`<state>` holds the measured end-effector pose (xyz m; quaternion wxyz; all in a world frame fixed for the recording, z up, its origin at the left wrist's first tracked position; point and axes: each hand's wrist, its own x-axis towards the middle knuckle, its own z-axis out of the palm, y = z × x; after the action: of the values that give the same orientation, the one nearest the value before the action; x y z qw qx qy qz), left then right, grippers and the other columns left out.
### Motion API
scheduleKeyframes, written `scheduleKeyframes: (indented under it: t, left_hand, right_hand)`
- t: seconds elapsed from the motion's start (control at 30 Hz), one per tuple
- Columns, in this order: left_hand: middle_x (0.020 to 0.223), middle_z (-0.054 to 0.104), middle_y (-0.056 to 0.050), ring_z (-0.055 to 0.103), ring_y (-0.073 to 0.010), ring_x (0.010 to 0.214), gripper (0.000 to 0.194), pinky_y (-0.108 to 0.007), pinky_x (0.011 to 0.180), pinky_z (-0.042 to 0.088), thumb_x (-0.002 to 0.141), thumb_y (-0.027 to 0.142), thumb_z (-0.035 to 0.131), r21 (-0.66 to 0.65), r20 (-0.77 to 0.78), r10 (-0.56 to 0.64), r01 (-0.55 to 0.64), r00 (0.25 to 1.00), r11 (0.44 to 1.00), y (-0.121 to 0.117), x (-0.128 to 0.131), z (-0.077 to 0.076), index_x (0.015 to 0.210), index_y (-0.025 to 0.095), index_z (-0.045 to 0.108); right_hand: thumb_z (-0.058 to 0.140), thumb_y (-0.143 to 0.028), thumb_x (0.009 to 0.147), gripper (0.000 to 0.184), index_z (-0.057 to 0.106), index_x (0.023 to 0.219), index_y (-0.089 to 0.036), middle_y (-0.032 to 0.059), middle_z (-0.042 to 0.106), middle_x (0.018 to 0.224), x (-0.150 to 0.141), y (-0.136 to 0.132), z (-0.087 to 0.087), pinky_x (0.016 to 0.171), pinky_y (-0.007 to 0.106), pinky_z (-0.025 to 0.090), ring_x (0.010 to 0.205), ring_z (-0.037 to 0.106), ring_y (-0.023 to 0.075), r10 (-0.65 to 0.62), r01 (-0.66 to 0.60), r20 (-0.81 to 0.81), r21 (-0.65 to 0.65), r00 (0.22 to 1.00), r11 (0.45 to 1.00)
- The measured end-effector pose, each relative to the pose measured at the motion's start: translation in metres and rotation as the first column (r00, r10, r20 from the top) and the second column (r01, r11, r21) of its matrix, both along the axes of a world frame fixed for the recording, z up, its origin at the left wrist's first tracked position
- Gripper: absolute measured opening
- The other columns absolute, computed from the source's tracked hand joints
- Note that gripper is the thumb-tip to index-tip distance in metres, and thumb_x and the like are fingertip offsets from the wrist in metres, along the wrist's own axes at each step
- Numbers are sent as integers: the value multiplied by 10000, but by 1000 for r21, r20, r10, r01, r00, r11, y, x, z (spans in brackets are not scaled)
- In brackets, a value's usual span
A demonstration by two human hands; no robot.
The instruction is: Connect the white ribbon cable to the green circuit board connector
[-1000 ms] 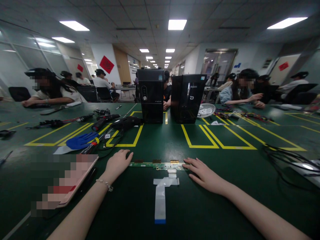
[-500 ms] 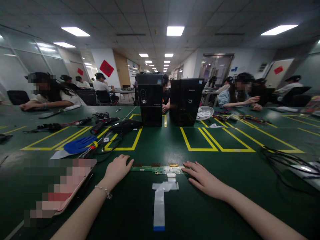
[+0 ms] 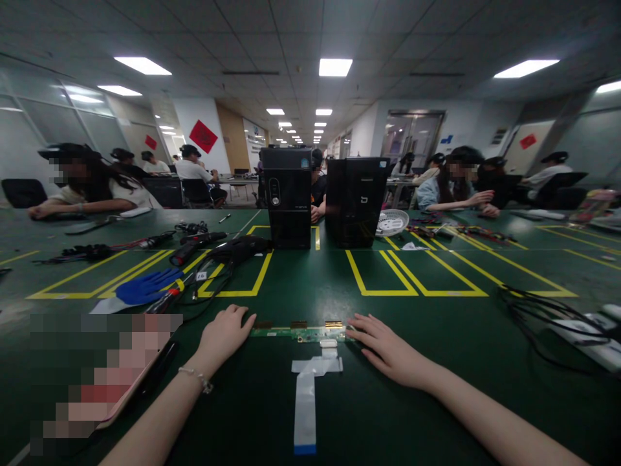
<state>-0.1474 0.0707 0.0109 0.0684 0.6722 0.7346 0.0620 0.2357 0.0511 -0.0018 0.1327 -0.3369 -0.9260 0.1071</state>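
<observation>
A long, narrow green circuit board (image 3: 286,332) lies flat on the dark green table. Copper-coloured tabs run along its far edge. From its near side a white ribbon cable (image 3: 305,408) with a blue end stretches toward me, folded near the board. My left hand (image 3: 226,333) rests at the board's left end, thumb side against it, fingers loosely extended. At the right end lies my right hand (image 3: 391,346), its fingers spread and the fingertips touching or just over the board. Neither hand grips anything visible.
Two black computer towers (image 3: 290,200) stand ahead. To the left lie a blue glove (image 3: 148,287), a screwdriver (image 3: 165,301), a dark hand tool (image 3: 237,251) and a blurred-out flat object (image 3: 107,382). Black cables (image 3: 528,323) and a white power strip (image 3: 592,336) are at right. Several people sit beyond.
The view has shifted slightly, so everything sits a little further left and lower. Both hands stay at the board's ends with almost no movement.
</observation>
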Motion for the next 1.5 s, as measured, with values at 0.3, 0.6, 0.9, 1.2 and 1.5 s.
scheduleKeyframes:
  t: [0.3, 0.6, 0.9, 1.2, 1.5]
  left_hand:
    - [1270, 546, -156, 548, -293, 1115, 516, -403, 828, 490, 915, 461, 313, 25, -60, -9, 11, 998, 1000, 2, -2, -3, 1215, 138, 582]
    - [1235, 570, -148, 568, -285, 1083, 516, -371, 785, 499, 905, 485, 333, 34, -1, -18, 18, 1000, 999, 3, -5, -4, 1204, 154, 591]
    - [1253, 574, -139, 576, -267, 1091, 530, -326, 765, 504, 912, 499, 317, 17, 27, -9, 9, 1000, 1000, 3, -7, 1, 1210, 152, 586]
    - [1262, 567, -137, 556, -282, 1116, 521, -355, 804, 497, 912, 478, 325, 7, 4, -2, 2, 1000, 1000, 0, -3, 4, 1228, 149, 576]
    - [1254, 564, -137, 559, -273, 1095, 506, -343, 776, 504, 913, 474, 350, 5, 1, 3, -3, 1000, 1000, 2, -3, 1, 1232, 154, 576]
  right_hand:
    - [390, -180, 954, 425, 448, 1359, -293, 2, 342, 1436, 1, -1, -2, 1135, 505, 172, 1348, 228, 213, 27, -27, 29, -33, 999, 999]
    - [390, -204, 959, 424, 437, 1367, -307, 10, 346, 1433, 3, -3, -5, 1126, 501, 202, 1323, 284, 221, 5, -4, 22, -34, 1000, 999]
    - [391, -313, 990, 422, 357, 1410, -345, -1, 294, 1462, 27, -24, -1, 1124, 530, 195, 1340, 251, 230, -64, 74, 107, -92, 992, 993]
    - [384, -342, 993, 341, 517, 1297, -267, 62, 391, 1399, 44, -34, -5, 1113, 563, 190, 1323, 285, 258, -93, 95, 46, -53, 995, 994]
    - [387, -300, 996, 278, 576, 1195, -255, 44, 488, 1277, 12, -25, 25, 1012, 400, 399, 1190, 436, 213, -24, 19, -36, -137, 999, 990]
